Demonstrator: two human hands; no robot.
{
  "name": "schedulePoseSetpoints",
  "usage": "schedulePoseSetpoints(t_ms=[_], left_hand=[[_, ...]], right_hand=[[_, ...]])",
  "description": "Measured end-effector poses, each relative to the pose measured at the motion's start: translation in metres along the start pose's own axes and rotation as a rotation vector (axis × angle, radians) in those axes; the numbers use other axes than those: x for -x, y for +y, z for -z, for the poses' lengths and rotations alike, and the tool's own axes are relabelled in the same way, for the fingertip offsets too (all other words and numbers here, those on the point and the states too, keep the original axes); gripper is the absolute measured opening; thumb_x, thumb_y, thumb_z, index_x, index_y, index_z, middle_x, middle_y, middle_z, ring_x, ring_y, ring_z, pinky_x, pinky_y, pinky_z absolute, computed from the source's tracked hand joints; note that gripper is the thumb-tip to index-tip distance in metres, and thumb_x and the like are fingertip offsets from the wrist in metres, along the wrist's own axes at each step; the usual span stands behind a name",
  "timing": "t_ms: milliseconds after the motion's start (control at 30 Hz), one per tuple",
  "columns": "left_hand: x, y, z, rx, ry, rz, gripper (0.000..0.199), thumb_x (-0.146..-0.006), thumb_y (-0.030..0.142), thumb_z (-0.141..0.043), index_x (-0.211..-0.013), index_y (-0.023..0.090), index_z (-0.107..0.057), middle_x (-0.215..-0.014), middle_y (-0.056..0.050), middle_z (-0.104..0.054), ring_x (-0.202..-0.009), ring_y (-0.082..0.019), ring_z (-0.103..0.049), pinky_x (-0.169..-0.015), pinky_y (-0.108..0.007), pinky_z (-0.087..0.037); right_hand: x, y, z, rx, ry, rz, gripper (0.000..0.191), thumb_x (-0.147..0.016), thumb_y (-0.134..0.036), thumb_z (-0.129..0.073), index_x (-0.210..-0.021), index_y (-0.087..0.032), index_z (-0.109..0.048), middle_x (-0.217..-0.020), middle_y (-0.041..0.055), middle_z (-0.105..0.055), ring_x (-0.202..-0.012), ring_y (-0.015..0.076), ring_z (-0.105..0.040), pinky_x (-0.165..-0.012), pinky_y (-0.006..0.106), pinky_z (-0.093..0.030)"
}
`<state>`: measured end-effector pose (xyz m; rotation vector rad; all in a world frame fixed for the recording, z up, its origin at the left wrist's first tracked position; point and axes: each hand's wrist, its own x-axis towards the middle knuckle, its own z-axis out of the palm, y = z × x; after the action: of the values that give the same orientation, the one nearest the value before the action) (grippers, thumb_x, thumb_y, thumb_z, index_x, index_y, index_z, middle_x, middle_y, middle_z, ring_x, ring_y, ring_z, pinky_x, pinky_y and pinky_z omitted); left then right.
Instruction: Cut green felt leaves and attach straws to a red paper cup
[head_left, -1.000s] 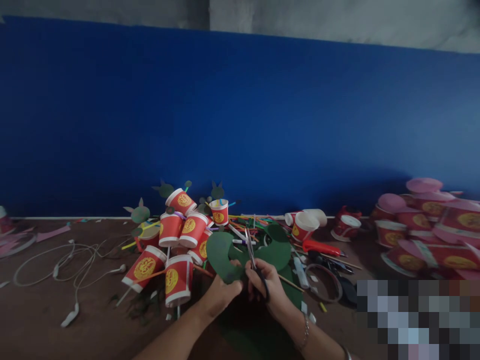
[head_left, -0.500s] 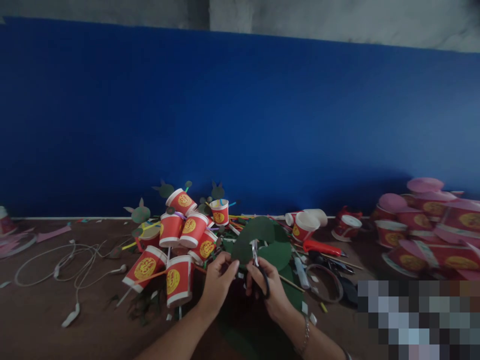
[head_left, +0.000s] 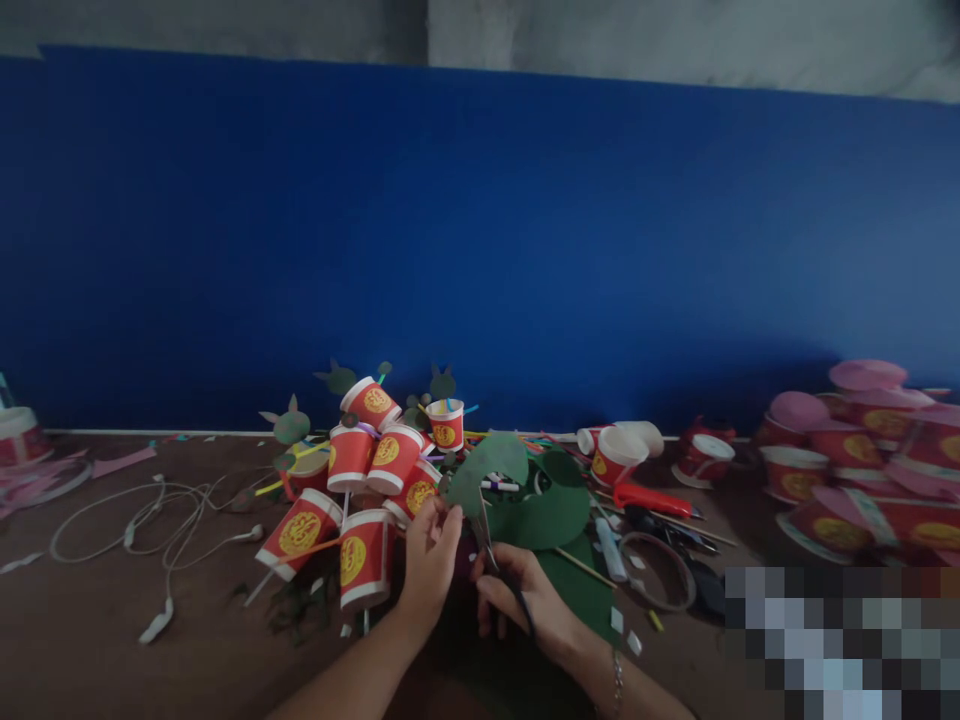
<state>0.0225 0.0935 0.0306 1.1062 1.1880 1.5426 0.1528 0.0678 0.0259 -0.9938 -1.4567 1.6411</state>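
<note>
Dim, muted. Blue wall [head_left: 450, 220] brightens rightward; light seems to come from right. Shadow low on wall near stretched right-edge cups [head_left: 934, 440]. Table [head_left: 202, 670] dark at front. Details soft; 1 pixelated block [head_left: 840, 640], lower right.

Toward its near left corner, the tabletop [head_left: 82, 665] leaves room to pass; piled paper cups [head_left: 350, 460], then raised green paper [head_left: 496, 457], bar the way rightward. A blue wall [head_left: 480, 250] closes the far edge.

From your head, the one camera looked forward and down, close over the table [head_left: 217, 665], towards the wall [head_left: 450, 250].
</note>
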Motion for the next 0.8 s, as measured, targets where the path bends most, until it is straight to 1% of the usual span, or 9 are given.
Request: schedulePoseSetpoints(t_ms=[100, 300, 500, 633, 800], left_hand=[[-0.0021, -0.0036, 0.0, 0.005, -0.051, 0.005, 0.024, -0.072, 0.037, -0.058, -0.061, 0.018, -0.049, -0.058, 0.003, -0.05, -0.058, -0.014, -0.047, -0.057, -0.024, -0.037], [-0.0025, -0.0093, 0.0011, 0.021, -0.12, 0.011, 0.023, -0.073, 0.038, -0.058, -0.066, 0.017, -0.054, -0.062, 0.001, -0.055, -0.062, -0.015, -0.051, -0.058, -0.025, -0.038], [-0.0025, -0.0091, 0.0012, 0.037, -0.125, 0.013, 0.024, -0.073, 0.037, -0.058, -0.062, 0.017, -0.05, -0.06, 0.002, -0.053, -0.06, -0.014, -0.05, -0.058, -0.024, -0.038], [-0.0028, -0.0081, 0.0012, 0.04, -0.13, 0.016, 0.025, -0.072, 0.039, -0.059, -0.063, 0.017, -0.052, -0.061, 0.001, -0.054, -0.061, -0.014, -0.05, -0.058, -0.024, -0.038], [-0.0029, -0.0087, 0.0018, 0.04, -0.124, 0.021, 0.026, -0.071, 0.039, -0.06, -0.061, 0.018, -0.05, -0.059, 0.002, -0.053, -0.059, -0.014, -0.049, -0.057, -0.024, -0.037]], right_hand=[[-0.0015, 0.0006, 0.0019, 0.027, 0.037, -0.014, 0.044, -0.066, -0.057, -0.061, -0.077, -0.015, -0.051, -0.046, -0.005, -0.053, -0.037, 0.0083, -0.051, -0.033, 0.015, -0.033], [-0.0024, -0.0009, 0.0031, 0.058, 0.063, -0.03, 0.042, -0.066, -0.055, -0.062, -0.075, -0.015, -0.051, -0.044, -0.0057, -0.052, -0.034, 0.0073, -0.048, -0.032, 0.014, -0.031], [-0.0021, -0.003, 0.0029, 0.059, 0.057, -0.03, 0.042, -0.066, -0.055, -0.061, -0.075, -0.015, -0.052, -0.045, -0.0053, -0.052, -0.035, 0.0072, -0.048, -0.032, 0.014, -0.031], [-0.0025, -0.0017, 0.0035, 0.063, 0.05, -0.027, 0.042, -0.066, -0.055, -0.061, -0.074, -0.015, -0.052, -0.045, -0.0055, -0.052, -0.036, 0.0081, -0.05, -0.033, 0.015, -0.032], [-0.0028, 0.0, 0.0038, 0.07, 0.051, -0.025, 0.04, -0.067, -0.054, -0.061, -0.075, -0.015, -0.052, -0.046, -0.0055, -0.052, -0.037, 0.008, -0.05, -0.033, 0.014, -0.032]])
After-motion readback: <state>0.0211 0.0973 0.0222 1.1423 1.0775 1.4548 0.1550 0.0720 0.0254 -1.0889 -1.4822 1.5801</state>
